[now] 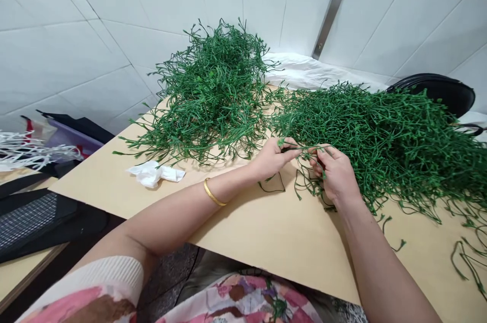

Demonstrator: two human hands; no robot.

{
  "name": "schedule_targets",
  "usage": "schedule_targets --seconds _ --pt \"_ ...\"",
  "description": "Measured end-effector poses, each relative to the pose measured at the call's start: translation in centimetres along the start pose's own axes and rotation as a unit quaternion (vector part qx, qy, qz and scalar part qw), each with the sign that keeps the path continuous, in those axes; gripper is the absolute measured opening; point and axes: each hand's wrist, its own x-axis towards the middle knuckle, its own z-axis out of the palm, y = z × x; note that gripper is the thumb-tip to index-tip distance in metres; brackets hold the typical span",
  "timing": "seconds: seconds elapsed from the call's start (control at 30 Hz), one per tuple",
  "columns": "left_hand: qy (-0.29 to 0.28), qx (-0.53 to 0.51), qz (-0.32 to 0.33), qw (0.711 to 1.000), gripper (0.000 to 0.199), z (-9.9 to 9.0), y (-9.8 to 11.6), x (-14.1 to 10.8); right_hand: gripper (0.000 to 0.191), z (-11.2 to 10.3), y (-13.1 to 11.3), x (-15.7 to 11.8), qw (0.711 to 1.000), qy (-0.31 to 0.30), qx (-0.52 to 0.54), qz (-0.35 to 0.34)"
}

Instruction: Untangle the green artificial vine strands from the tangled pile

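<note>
Thin green strands (310, 150) are held between two bare hands above a pale worktop (247, 231), stretched roughly crosswise to the person's body, with their long axis running from the left hand (276, 155) to the right hand (337, 173). The left grip is closed on them, thumb and forefinger pinched together, the fingertips pointed to the right; the right grip is likewise pinched, its fingertips turned back toward the left, so that the held stretch is set directly between the two and only a short gap is left. How many strands are caught there, and whether they are knotted or merely crossed, cannot be told. The right pile (365, 130) of similar green strands is spread just beyond and beside the right hand, which is the nearer of the two to it; whether the knuckles are brushed by it cannot be made out. The left pile (216, 74) is heaped beyond the left hand and off to its left, its near fringe close to the fingers. A loose strand (274, 191) is seen on the bare surface below the left hand, and a crumpled white wad (150, 175) is seen farther left, well apart from both grips.
</note>
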Motion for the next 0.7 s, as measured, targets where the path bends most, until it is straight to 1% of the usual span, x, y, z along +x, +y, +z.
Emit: schedule_targets --seconds 0.03,0.1,0.2,0.3,0.37,0.4,0.43,0.5,0.53,0.6,0.67,0.7 --pt "0.016 -0.013 -0.013 1.000 0.015 -0.2 -0.1 0.1 0.024 -0.1 0.2 0.1 1.000 0.008 -0.010 -0.012" --pt "0.023 -0.023 -0.031 0.999 0.015 -0.3 -0.3 0.1 0.023 -0.3 0.5 0.2 0.999 0.000 -0.032 -0.037" --pt "0.015 -0.026 -0.035 0.999 0.011 -0.3 -0.8 0.0 0.018 -0.4 0.5 0.1 0.993 -0.043 -0.076 -0.075" --pt "0.009 -0.034 -0.035 0.999 0.009 -0.3 -1.2 0.1 0.023 -0.3 0.2 -0.2 0.982 -0.113 -0.131 -0.079" --pt "0.012 -0.039 -0.045 0.998 0.009 -0.3 -1.4 0.1 0.026 -0.1 0.2 -0.3 0.968 -0.159 -0.173 -0.083" --pt "0.017 -0.041 -0.052 0.998 0.009 -0.3 -1.4 0.1 0.029 -0.1 0.2 -0.4 0.961 -0.166 -0.201 -0.094" --pt "0.022 -0.044 -0.059 0.997 0.009 -0.3 -1.4 0.2 0.032 0.0 0.3 -0.4 0.953 -0.160 -0.230 -0.113" --pt "0.023 -0.049 -0.077 0.996 0.010 -0.2 -1.5 0.2 0.035 0.2 0.5 -0.5 0.931 -0.122 -0.305 -0.160" --pt "0.017 -0.055 -0.087 0.995 0.011 -0.2 -1.7 0.2 0.034 0.3 0.6 -0.6 0.913 -0.100 -0.350 -0.182" --pt "-0.002 -0.082 -0.113 0.990 0.015 -0.2 -2.0 0.3 0.030 0.3 0.6 -0.8 0.867 -0.072 -0.445 -0.213" --pt "-0.019 -0.124 -0.147 0.981 0.019 -0.3 -2.2 0.5 0.027 0.3 0.3 -1.0 0.823 -0.073 -0.510 -0.238" --pt "-0.033 -0.144 -0.166 0.975 0.020 -0.4 -2.2 0.5 0.027 0.2 0.1 -1.1 0.811 -0.084 -0.523 -0.250"
